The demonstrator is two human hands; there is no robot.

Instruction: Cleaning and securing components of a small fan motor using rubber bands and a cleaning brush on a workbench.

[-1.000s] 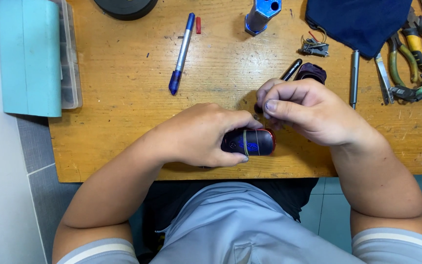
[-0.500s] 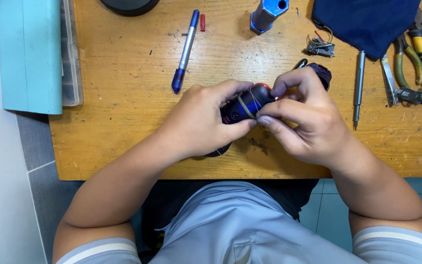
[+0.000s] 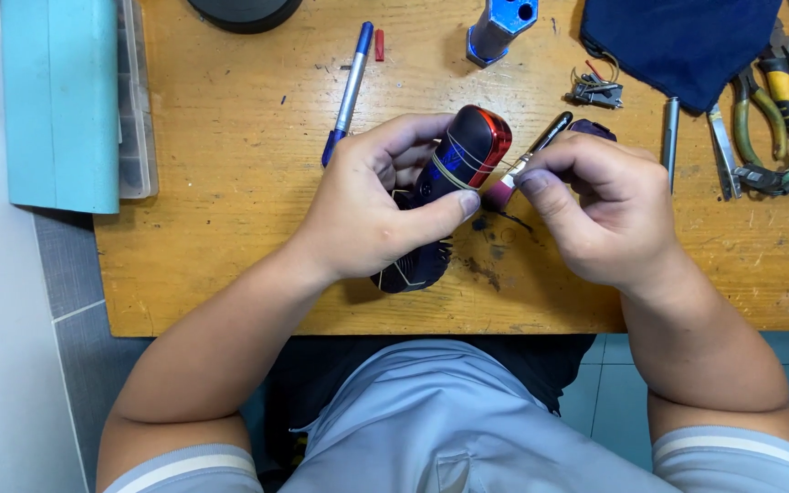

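Both grips closed: left hand (image 3: 372, 215) clasps the dark device (image 3: 445, 187) (red-ended), right hand (image 3: 609, 210) pinches a screwdriver (image 3: 530, 157).

The wooden worktop (image 3: 230, 228) is scuffed and stained with dark marks near its front edge. Taking the blue pen (image 3: 349, 87) as landmark: a small red cap (image 3: 379, 44) lies just right of its tip, a teal case (image 3: 61, 100) sits well to its left, and a blue metal block (image 3: 497, 27), dark blue cloth (image 3: 678, 41) and pliers (image 3: 778, 100) lie far to its right.
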